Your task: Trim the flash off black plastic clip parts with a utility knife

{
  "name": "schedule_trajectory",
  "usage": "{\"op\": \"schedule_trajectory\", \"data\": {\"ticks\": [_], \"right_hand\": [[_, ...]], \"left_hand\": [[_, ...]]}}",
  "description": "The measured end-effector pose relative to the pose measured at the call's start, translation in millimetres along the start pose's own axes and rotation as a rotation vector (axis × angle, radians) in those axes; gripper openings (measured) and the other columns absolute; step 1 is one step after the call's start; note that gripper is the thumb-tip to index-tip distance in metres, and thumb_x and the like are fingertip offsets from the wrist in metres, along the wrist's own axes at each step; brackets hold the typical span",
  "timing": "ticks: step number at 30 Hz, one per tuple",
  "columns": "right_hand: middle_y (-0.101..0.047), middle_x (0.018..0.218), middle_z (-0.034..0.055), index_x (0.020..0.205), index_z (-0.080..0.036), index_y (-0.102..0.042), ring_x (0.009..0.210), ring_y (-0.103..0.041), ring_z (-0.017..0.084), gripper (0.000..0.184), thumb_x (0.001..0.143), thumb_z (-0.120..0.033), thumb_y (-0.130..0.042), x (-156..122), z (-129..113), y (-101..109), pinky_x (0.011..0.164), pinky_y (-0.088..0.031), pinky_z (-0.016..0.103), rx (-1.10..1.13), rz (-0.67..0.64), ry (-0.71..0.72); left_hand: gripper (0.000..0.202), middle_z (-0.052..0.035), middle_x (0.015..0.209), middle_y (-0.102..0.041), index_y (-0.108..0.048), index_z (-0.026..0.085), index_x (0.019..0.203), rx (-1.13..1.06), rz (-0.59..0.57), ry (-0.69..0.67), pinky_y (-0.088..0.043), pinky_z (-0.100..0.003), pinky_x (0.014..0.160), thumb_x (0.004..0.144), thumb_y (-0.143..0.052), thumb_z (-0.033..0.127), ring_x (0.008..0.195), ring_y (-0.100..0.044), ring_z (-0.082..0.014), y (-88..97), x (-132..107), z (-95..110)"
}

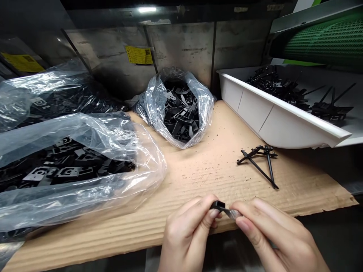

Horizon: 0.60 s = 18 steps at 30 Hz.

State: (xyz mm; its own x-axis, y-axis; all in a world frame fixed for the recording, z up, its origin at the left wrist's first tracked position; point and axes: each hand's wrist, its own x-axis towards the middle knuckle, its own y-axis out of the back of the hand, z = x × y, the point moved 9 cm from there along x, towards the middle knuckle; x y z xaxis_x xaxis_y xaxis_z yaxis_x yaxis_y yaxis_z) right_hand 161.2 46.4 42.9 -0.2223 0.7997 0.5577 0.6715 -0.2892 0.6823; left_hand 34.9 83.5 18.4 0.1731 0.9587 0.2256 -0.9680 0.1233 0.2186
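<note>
Near the front edge of the cardboard, my left hand (188, 230) pinches a small black plastic part (217, 205) between thumb and forefinger. My right hand (276, 234) is closed on a small thin blade (231, 212), whose silvery end shows between the fingertips. The blade's tip meets the plastic part, or lies very close to it. Beyond the right hand, a black plastic sprue (263, 166) with thin legs lies on the cardboard.
Clear plastic bags of black parts stand at the left (136, 166) and at the back middle (204, 98). A white bin (255, 107) with black sprues is at the right, below a green roller (323, 41). Dark crumbs dot the cardboard sheet (193, 166).
</note>
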Motion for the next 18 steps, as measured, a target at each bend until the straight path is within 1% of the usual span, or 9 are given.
{"op": "schedule_trajectory", "data": {"ticks": [4, 6, 7, 9, 10, 12, 14, 16, 18], "right_hand": [[-0.065, 0.075, 0.0030, 0.095, -0.019, -0.060, 0.068, -0.065, 0.015, 0.014, 0.087, -0.016, -0.049, 2, 17, 4, 0.060, -0.052, 0.023, -0.041, 0.018, -0.082], [-0.068, 0.083, 0.0017, 0.099, -0.021, -0.059, 0.074, -0.066, 0.013, 0.017, 0.087, -0.015, -0.049, 2, 20, 7, 0.065, -0.052, 0.019, 0.008, 0.016, -0.090], [-0.068, 0.084, 0.0002, 0.101, -0.022, -0.058, 0.074, -0.066, 0.012, 0.018, 0.087, -0.015, -0.049, 2, 20, 9, 0.065, -0.051, 0.017, 0.038, 0.018, -0.095], [-0.067, 0.075, -0.0033, 0.097, -0.024, -0.057, 0.064, -0.065, 0.009, 0.016, 0.088, -0.016, -0.046, 2, 21, 10, 0.059, -0.050, 0.013, 0.100, 0.013, -0.128], [-0.064, 0.067, -0.0047, 0.090, -0.024, -0.057, 0.056, -0.063, 0.009, 0.015, 0.089, -0.016, -0.044, 2, 21, 10, 0.054, -0.049, 0.013, 0.130, 0.004, -0.151], [-0.056, 0.055, -0.0061, 0.077, -0.023, -0.054, 0.045, -0.057, 0.008, 0.020, 0.090, -0.016, -0.040, 3, 19, 7, 0.046, -0.046, 0.015, 0.188, -0.020, -0.182], [-0.054, 0.053, -0.0062, 0.076, -0.023, -0.054, 0.043, -0.055, 0.008, 0.021, 0.090, -0.016, -0.040, 6, 12, 6, 0.045, -0.044, 0.016, 0.235, -0.031, -0.162], [-0.057, 0.057, -0.0059, 0.080, -0.024, -0.056, 0.047, -0.058, 0.008, 0.018, 0.089, -0.015, -0.043, 12, 3, 5, 0.047, -0.045, 0.016, 0.271, -0.038, -0.114], [-0.056, 0.058, -0.0060, 0.076, -0.023, -0.055, 0.049, -0.058, 0.008, 0.017, 0.088, -0.015, -0.046, 19, -3, 2, 0.049, -0.044, 0.015, 0.296, -0.072, -0.075]], "left_hand": [[0.017, -0.0014, 0.064, -0.059, -0.067, 0.020, 0.074, -0.046, -0.052, 0.029, -0.042, -0.023, 0.057, 0.086, -0.054, 0.021, 0.059, -0.054, -0.0154, -3.1, -2, -3], [0.016, -0.0011, 0.065, -0.059, -0.066, 0.021, 0.077, -0.080, -0.063, 0.057, -0.041, -0.022, 0.057, 0.086, -0.053, 0.023, 0.058, -0.053, -0.0145, -3.2, -2, -5], [0.017, -0.0005, 0.063, -0.058, -0.066, 0.021, 0.078, -0.101, -0.073, 0.072, -0.040, -0.022, 0.056, 0.087, -0.052, 0.025, 0.056, -0.052, -0.0138, -3.6, -2, -5], [0.019, 0.0003, 0.062, -0.055, -0.066, 0.021, 0.080, -0.141, -0.107, 0.104, -0.038, -0.022, 0.054, 0.089, -0.050, 0.029, 0.055, -0.048, -0.0130, -5.1, -1, -4], [0.022, 0.0002, 0.062, -0.053, -0.065, 0.021, 0.080, -0.160, -0.132, 0.123, -0.038, -0.022, 0.054, 0.089, -0.048, 0.031, 0.056, -0.047, -0.0130, -6.5, -1, -3], [0.029, -0.0001, 0.062, -0.051, -0.063, 0.019, 0.073, -0.203, -0.181, 0.156, -0.037, -0.022, 0.055, 0.090, -0.046, 0.035, 0.057, -0.045, -0.0134, -9.1, 0, -2], [0.034, 0.0001, 0.061, -0.048, -0.059, 0.018, 0.066, -0.241, -0.196, 0.177, -0.036, -0.023, 0.057, 0.090, -0.045, 0.038, 0.057, -0.043, -0.0132, -9.2, 0, -1], [0.036, 0.0011, 0.058, -0.045, -0.055, 0.018, 0.062, -0.278, -0.181, 0.169, -0.034, -0.023, 0.057, 0.089, -0.046, 0.039, 0.054, -0.040, -0.0123, -7.1, 1, -2], [0.038, 0.0018, 0.055, -0.042, -0.054, 0.017, 0.059, -0.312, -0.178, 0.154, -0.032, -0.024, 0.055, 0.089, -0.047, 0.039, 0.052, -0.038, -0.0116, -6.5, 0, -4]]}}
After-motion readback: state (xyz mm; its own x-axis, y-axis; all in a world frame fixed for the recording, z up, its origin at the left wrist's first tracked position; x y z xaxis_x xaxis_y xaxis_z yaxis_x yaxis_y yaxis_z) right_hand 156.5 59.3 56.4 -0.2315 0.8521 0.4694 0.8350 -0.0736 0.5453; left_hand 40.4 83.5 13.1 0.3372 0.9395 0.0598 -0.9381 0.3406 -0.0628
